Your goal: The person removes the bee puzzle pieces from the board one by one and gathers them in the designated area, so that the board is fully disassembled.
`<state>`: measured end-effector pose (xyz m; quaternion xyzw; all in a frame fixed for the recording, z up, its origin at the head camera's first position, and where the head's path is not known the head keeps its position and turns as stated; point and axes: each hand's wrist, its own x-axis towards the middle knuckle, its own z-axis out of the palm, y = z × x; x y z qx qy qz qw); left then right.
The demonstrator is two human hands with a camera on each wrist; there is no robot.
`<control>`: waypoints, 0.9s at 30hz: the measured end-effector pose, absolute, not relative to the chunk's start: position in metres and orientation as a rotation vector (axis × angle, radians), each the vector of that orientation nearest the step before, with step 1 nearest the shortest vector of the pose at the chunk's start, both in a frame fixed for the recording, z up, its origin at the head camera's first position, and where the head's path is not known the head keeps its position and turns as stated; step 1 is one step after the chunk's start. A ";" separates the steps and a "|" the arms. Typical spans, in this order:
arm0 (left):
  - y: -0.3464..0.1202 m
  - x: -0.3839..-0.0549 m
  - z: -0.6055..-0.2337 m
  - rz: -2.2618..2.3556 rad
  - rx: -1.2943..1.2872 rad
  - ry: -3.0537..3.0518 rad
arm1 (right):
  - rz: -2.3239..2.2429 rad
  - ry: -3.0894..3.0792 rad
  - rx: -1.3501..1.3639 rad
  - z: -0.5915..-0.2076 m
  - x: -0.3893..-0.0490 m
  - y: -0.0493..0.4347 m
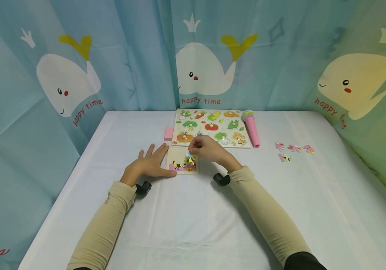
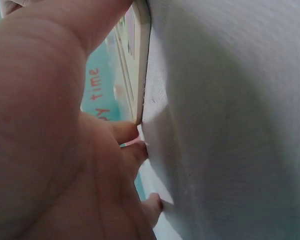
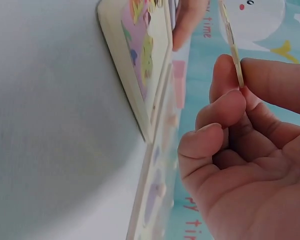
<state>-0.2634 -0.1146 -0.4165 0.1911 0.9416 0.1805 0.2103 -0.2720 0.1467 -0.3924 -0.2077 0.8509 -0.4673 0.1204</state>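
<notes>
A small wooden jigsaw tray [image 1: 172, 154] lies mid-table, its lower part filled with pieces showing bees on pink. My left hand [image 1: 150, 163] rests at its left side with fingers spread, thumb at the lower left corner and fingertips along the edge. Over the tray, my right hand [image 1: 208, 150] pinches a thin puzzle piece [image 3: 234, 55] between thumb and index finger. In the right wrist view the piece is seen edge-on, above the tray [image 3: 125, 75], and the other fingers are curled in. Several loose puzzle pieces [image 1: 294, 148] lie at the right of the table.
Behind the tray lies a vegetable puzzle board [image 1: 198, 127] with knobs. A pink toy microphone [image 1: 252, 129] rests along its right edge, and a pink block [image 1: 168, 133] sits by its left edge. A blue whale-print curtain [image 1: 139, 56] hangs behind the white table [image 1: 166, 225].
</notes>
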 end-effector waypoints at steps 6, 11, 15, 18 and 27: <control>-0.113 -0.263 -0.418 0.506 0.523 2.624 | -1.395 2.482 -0.610 -0.391 -0.270 0.159; -0.113 -0.261 -0.417 0.489 0.515 2.628 | -1.401 2.504 -0.574 -0.389 -0.268 0.170; -0.115 -0.260 -0.416 0.495 0.510 2.620 | -1.396 2.528 -0.535 -0.389 -0.267 0.179; -0.117 -0.259 -0.416 0.503 0.517 2.615 | -1.400 2.540 -0.517 -0.388 -0.266 0.186; -0.115 -0.260 -0.416 0.515 0.535 2.614 | -1.411 2.565 -0.451 -0.385 -0.266 0.205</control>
